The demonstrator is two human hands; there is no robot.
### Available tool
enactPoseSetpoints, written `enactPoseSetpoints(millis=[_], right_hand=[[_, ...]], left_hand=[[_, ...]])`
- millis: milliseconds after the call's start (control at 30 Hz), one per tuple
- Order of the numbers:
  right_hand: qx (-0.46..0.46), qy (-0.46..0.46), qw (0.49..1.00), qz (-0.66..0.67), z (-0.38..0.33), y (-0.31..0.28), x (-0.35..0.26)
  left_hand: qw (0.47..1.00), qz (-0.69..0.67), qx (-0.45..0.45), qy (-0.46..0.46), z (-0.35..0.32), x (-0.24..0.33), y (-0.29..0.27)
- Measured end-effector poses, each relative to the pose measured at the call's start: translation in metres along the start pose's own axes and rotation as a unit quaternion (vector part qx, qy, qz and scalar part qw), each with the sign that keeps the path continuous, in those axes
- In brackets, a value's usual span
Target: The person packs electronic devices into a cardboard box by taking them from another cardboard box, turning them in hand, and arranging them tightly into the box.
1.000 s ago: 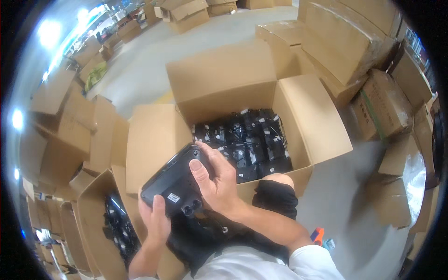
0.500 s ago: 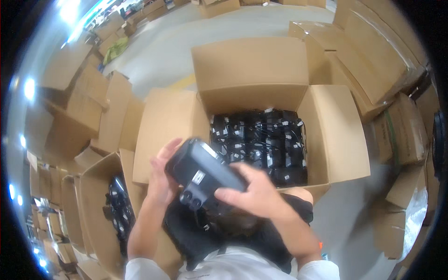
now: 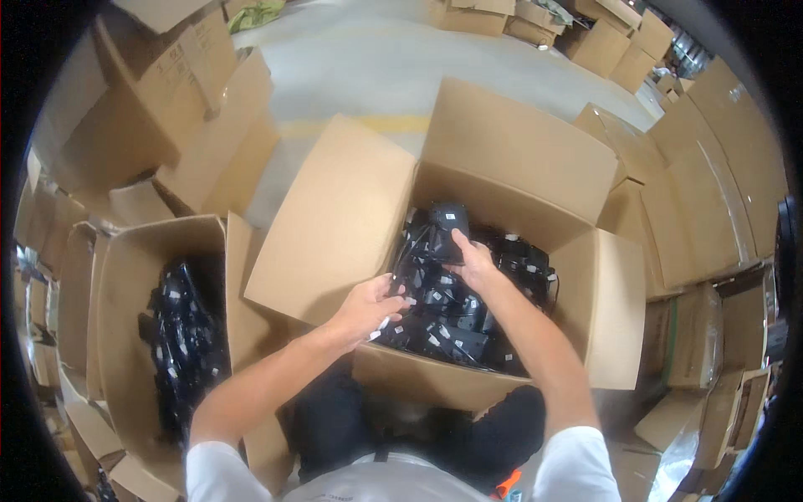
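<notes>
Black case (image 3: 444,235), one, boxy, with a small white label (image 3: 452,217) on its upward face; located inside the open carton (image 3: 435,378), toward the far left part of its load. Whether it rests on the pieces below or is held just above them cannot be told.

Right hand (image 3: 476,266): closed on the case, thumb lying along the upper face, other fingers mostly hidden at its near right side. The case extends from this grip away from the person and to the left; its labelled end lies beyond the thumb tip.

Left hand (image 3: 368,308): at the carton's left edge, nearer the person than the case; fingers half curled among dark cables (image 3: 405,261), with white plugs (image 3: 385,323) beside them. Whether the fingers pinch a cable cannot be told.

Carton contents: black parts (image 3: 464,311), many, packed close, with cables and white tags among them.

Carton flaps: left flap (image 3: 335,217), far flap (image 3: 519,151) and right flap (image 3: 619,309), folded outward.

To the left: second carton (image 3: 125,251), open, holding shiny black pieces (image 3: 180,335).

Surroundings: grey floor (image 3: 368,63) with yellow stripe (image 3: 360,126); stacked boxes (image 3: 690,201) at right.
</notes>
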State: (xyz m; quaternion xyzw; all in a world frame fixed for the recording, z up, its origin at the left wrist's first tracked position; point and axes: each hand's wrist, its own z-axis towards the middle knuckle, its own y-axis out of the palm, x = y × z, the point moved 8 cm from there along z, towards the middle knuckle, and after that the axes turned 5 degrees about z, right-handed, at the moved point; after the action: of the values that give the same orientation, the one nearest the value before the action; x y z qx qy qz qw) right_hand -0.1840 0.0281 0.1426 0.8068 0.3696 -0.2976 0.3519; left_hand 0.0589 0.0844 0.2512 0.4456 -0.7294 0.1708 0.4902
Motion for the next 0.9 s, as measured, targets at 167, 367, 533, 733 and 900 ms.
enactPoseSetpoints(millis=[167, 367, 533, 733, 900], right_hand=[[0.023, -0.026, 0.997, 0.067, 0.063, 0.025, 0.05], [0.118, -0.09, 0.989, 0.025, 0.079, 0.04, 0.076], [0.129, -0.186, 0.965, -0.133, 0.103, 0.014, 0.065], [0.125, -0.236, 0.961, -0.068, 0.114, -0.024, 0.068], [0.109, -0.217, 0.922, -0.303, 0.112, 0.016, 0.079]], left_hand=[[0.986, 0.147, 0.04, 0.069, 0.003, -0.003, -0.005], [0.953, 0.293, 0.011, 0.078, -0.013, -0.006, 0.011], [0.934, 0.339, 0.006, 0.11, -0.018, 0.012, 0.029], [0.924, 0.344, -0.032, 0.162, -0.015, 0.019, 0.053], [0.917, 0.36, 0.023, 0.17, -0.018, -0.001, 0.034]])
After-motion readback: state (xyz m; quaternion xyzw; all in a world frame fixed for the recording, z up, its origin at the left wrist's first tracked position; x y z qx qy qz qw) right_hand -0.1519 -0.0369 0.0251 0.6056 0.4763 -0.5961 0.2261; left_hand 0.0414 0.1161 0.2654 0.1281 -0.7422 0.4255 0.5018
